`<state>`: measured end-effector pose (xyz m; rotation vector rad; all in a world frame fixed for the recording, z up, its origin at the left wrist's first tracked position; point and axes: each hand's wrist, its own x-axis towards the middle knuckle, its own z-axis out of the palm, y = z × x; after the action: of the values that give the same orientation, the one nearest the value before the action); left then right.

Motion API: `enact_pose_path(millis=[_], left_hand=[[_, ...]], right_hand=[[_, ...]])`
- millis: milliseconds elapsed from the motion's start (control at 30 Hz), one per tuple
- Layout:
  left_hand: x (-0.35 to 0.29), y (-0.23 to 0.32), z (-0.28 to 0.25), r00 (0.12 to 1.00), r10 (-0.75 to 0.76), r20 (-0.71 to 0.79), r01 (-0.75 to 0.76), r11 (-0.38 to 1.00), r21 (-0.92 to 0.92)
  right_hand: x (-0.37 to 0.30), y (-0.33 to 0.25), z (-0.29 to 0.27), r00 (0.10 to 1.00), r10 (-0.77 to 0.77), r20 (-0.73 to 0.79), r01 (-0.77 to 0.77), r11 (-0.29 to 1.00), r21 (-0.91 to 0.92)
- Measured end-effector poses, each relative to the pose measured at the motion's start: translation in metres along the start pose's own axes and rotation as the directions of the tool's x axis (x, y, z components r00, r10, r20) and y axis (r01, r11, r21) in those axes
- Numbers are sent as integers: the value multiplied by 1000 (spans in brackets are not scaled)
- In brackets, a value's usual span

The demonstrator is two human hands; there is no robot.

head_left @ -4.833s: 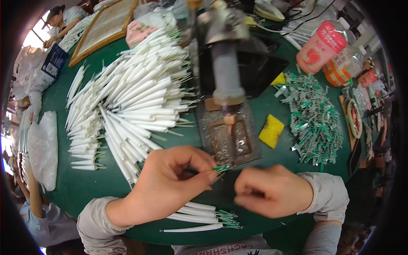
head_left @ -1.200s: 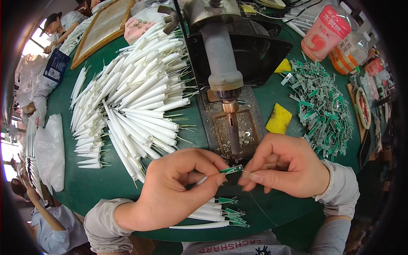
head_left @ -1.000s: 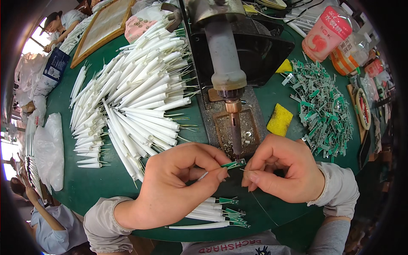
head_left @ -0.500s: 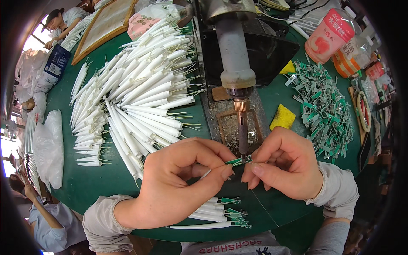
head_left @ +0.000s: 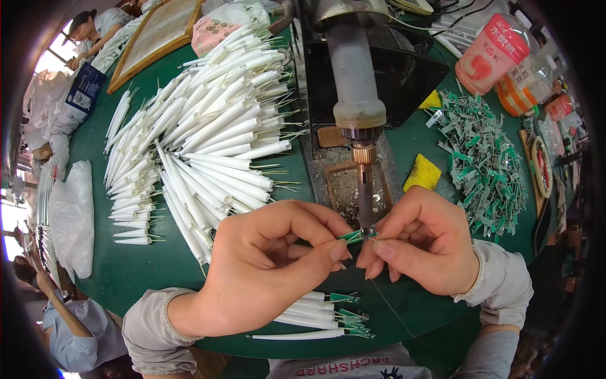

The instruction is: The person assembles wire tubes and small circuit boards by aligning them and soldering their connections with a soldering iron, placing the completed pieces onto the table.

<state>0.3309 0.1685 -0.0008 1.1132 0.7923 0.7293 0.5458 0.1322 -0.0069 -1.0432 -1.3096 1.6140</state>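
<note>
While the left hand (head_left: 274, 265) pinches a small green board (head_left: 352, 237) above the worktop (head_left: 126, 275), the board juts right from its fingertips, long axis running left to right and slightly away. Its right end sits at the tip of the soldering iron (head_left: 365, 196); the right hand (head_left: 432, 246), just beside that end, pinches a thin wire (head_left: 390, 306).

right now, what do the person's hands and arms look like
The left hand and right hand are bare, without gloves. Loose pale grey sleeves are gathered at the ends; a darker grey sleeve shows beyond the right one.
</note>
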Motion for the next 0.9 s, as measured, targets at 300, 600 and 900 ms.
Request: enact_pose_path(millis=[300, 600, 900], left_hand=[[1, 1, -6, 993, -109, -43, 105, 992, -76], [-4, -6, -10, 987, -160, -4, 160, 981, 109], [-14, -29, -1, 878, 204, 434, -457, 629, 629]], right_hand=[[2, -2, -3, 992, 119, 41, -120, 993, 5], [7, -22, -23, 992, -83, 96, 127, 642, -756], [36, 6, -99, 874, -486, -15, -161, -261, -952]])
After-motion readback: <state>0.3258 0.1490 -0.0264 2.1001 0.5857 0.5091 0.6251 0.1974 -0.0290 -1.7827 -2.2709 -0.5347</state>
